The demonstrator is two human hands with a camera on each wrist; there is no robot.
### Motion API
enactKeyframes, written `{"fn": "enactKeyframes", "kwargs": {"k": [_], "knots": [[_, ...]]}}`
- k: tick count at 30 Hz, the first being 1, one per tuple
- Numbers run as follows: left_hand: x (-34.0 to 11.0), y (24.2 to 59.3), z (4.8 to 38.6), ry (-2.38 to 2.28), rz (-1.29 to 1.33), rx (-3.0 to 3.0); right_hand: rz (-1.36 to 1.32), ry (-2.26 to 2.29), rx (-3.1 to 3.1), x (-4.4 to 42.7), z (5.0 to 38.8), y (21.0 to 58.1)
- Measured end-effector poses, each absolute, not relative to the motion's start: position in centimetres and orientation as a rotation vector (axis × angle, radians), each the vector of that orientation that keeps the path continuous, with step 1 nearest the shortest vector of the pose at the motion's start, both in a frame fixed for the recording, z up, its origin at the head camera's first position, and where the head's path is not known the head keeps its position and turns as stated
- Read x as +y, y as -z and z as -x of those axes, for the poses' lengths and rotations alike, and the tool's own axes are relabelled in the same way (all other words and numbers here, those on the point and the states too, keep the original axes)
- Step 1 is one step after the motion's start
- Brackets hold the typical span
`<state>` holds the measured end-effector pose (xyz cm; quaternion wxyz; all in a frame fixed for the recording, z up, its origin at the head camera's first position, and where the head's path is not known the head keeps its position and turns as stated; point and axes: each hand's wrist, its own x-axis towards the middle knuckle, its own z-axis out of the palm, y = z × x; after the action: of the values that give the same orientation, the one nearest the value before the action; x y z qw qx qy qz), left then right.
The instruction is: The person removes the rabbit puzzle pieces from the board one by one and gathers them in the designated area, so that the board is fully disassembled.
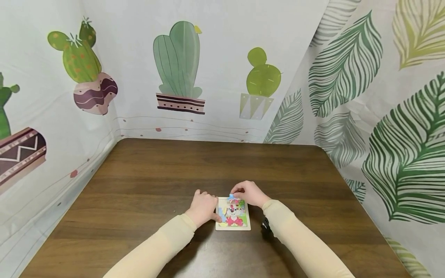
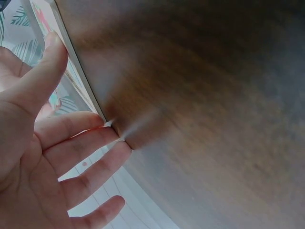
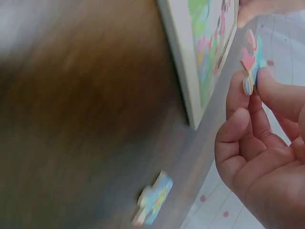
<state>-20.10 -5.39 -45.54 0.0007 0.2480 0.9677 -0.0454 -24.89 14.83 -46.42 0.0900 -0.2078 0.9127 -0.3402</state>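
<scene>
A small jigsaw puzzle in a pale wooden frame tray (image 1: 233, 228) lies on the table, with a cartoon animal in pink and white on it. My left hand (image 1: 202, 208) rests at its left side; the thumb (image 2: 56, 52) touches the frame and the other fingers, nearly straight, reach to its edge. Over the top edge of the tray, my right hand (image 1: 251, 193) pinches a blue and pink puzzle piece (image 3: 252, 64) between thumb and fingers. The piece is held tilted, above the board.
A loose puzzle piece (image 3: 155, 198) in light blue and yellow lies on the table beside the tray; the head view does not show it. The brown wooden table (image 1: 156, 166) meets a patterned cloth wall (image 1: 222, 77) at the back.
</scene>
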Motion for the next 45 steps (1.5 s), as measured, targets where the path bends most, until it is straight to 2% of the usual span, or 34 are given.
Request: {"fn": "enactKeyframes", "kwargs": {"k": [14,25,36,45], "knots": [[-5.5,45.6,20.1,0.149,-0.79,3.046,0.513,1.033,2.734,18.9,25.0,46.5],[-5.6,45.8,20.2,0.134,-0.798,3.058,0.554,0.973,2.788,23.3,25.0,46.7],[-5.5,45.9,20.0,0.127,-0.795,3.057,0.385,0.942,2.806,27.3,24.4,47.5],[-5.5,45.9,20.1,0.137,-0.8,3.076,0.304,0.933,2.846,28.5,24.5,47.7]]}}
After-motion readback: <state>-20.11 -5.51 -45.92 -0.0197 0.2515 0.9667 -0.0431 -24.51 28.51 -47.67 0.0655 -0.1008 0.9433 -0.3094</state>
